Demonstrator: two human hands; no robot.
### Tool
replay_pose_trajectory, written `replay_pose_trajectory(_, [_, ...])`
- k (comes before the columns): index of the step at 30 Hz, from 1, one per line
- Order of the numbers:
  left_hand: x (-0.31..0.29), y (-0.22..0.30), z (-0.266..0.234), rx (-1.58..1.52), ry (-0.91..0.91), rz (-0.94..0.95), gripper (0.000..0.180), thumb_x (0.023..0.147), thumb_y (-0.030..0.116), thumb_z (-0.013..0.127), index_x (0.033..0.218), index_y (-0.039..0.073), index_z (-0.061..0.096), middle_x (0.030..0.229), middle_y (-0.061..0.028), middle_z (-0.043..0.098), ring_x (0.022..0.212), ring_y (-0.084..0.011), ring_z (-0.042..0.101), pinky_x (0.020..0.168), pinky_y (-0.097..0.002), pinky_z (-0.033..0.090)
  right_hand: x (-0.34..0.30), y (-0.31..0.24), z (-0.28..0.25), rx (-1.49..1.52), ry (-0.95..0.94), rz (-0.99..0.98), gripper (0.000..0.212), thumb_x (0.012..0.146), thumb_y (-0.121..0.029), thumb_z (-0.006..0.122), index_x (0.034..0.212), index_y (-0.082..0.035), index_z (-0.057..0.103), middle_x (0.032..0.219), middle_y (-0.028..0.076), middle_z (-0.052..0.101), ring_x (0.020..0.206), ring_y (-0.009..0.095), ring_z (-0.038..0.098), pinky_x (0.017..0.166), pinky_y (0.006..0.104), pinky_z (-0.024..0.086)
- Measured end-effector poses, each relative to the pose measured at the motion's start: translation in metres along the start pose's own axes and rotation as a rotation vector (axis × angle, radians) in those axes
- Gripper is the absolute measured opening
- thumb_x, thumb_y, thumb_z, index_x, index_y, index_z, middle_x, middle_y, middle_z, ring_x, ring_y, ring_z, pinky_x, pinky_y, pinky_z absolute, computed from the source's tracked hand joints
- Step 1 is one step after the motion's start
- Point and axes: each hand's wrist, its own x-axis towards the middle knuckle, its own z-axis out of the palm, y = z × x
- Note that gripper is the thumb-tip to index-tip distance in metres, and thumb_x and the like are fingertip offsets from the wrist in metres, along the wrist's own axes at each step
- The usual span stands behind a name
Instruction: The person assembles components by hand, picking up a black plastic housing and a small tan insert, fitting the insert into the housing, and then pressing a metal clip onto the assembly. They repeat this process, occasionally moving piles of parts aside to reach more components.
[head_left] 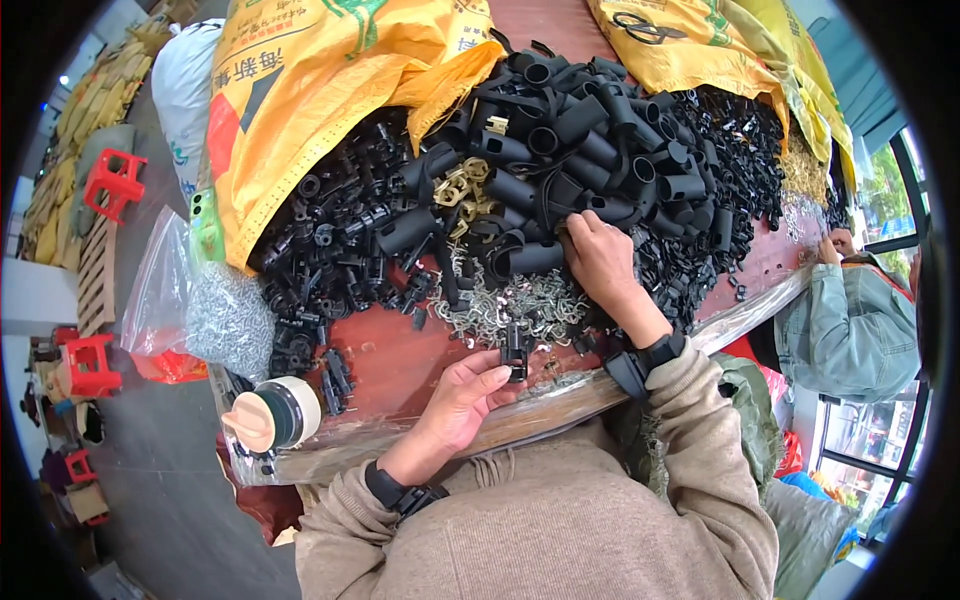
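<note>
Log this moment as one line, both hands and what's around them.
left hand: holding small black part | right hand: fingers at black tubes | nearby: silvery metal pieces, red tabletop

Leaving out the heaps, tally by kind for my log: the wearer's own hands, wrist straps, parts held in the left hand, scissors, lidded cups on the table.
Own hands: 2 (left hand, right hand)
Black wrist straps: 2
Black part in the left hand: 1
Scissors: 1 pair
Lidded cup: 1
Total: 7
</note>
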Motion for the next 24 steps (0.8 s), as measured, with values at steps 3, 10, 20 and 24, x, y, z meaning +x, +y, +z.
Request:
replay_pose_trajectory(3, [-0.004, 0.002, -0.002, -0.006, 0.02, 0.008, 0.029, 0.079, 0.015, 0.059, 0.104, 0.001, 0.054, 0.097, -0.0081, 0.06, 0.083, -0.0133, 0.059, 0.069, -0.022, 0.047, -0.003, 0.004, -0.002, 0.059, 0.011, -0.003, 0.014, 0.072, -0.004, 0.056, 0.086, -0.001, 0.055, 0.077, 0.011, 0.055, 0.067, 0.028, 0.055, 0.055, 0.0319, 0.043])
replay_pose_trajectory(10, [-0.009, 0.0, -0.009, -0.025, 0.038, 0.02, 0.029, 0.079, 0.014, 0.058, 0.104, 0.0, 0.053, 0.096, -0.0117, 0.06, 0.081, -0.014, 0.059, 0.067, -0.0221, 0.049, -0.048, -0.019, -0.056, 0.604, -0.287, 0.302, 0.008, 0.074, -0.006, 0.058, 0.077, 0.001, 0.057, 0.061, 0.006, 0.054, 0.053, 0.01, 0.05, 0.05, 0.0237, 0.039])
replay_pose_trajectory(20, [-0.01, -0.007, -0.004, 0.005, 0.013, 0.016, 0.03, 0.079, 0.015, 0.058, 0.105, 0.001, 0.053, 0.097, -0.0119, 0.059, 0.08, -0.0145, 0.059, 0.067, -0.0226, 0.049, -0.086, -0.014, -0.053, 0.499, -0.162, 0.273, 0.01, 0.073, -0.005, 0.059, 0.081, 0.001, 0.056, 0.067, 0.006, 0.051, 0.054, 0.008, 0.046, 0.048, 0.0209, 0.036])
replay_pose_trajectory(24, [-0.01, -0.009, -0.005, 0.008, 0.009, 0.016, 0.031, 0.079, 0.015, 0.058, 0.105, 0.001, 0.052, 0.097, -0.0119, 0.059, 0.08, -0.0145, 0.059, 0.067, -0.0228, 0.049, -0.096, -0.024, -0.055, 0.504, -0.052, 0.194, 0.013, 0.073, -0.002, 0.058, 0.085, 0.0, 0.055, 0.074, 0.007, 0.05, 0.057, 0.014, 0.049, 0.05, 0.0239, 0.038])
